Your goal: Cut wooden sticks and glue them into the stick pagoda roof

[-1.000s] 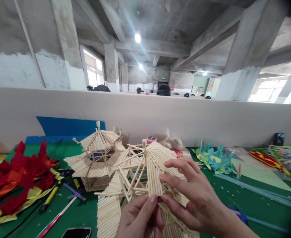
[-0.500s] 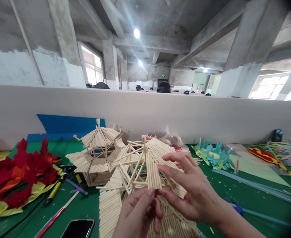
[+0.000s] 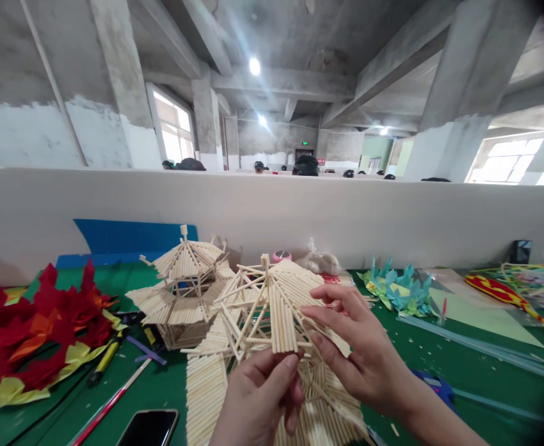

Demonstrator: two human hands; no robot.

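Right of the tiered pavilion of pale wooden sticks (image 3: 189, 313), your left hand (image 3: 265, 391) narrowly pinches the lower edge of a pale, part-covered wooden-stick roof (image 3: 281, 319); your right hand (image 3: 362, 353), farther right, is loosely spread.

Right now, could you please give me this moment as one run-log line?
left hand: at lower edge of stick roof panel | right hand: spread open beside it, contact unclear | other stick model: behind-left

Phone (image 3: 148, 429), dark screen up, on green tabletop (image 3: 169, 390). Red paper petals (image 3: 46, 319) leftward; pale-green sheet (image 3: 489, 321) lies rightward.
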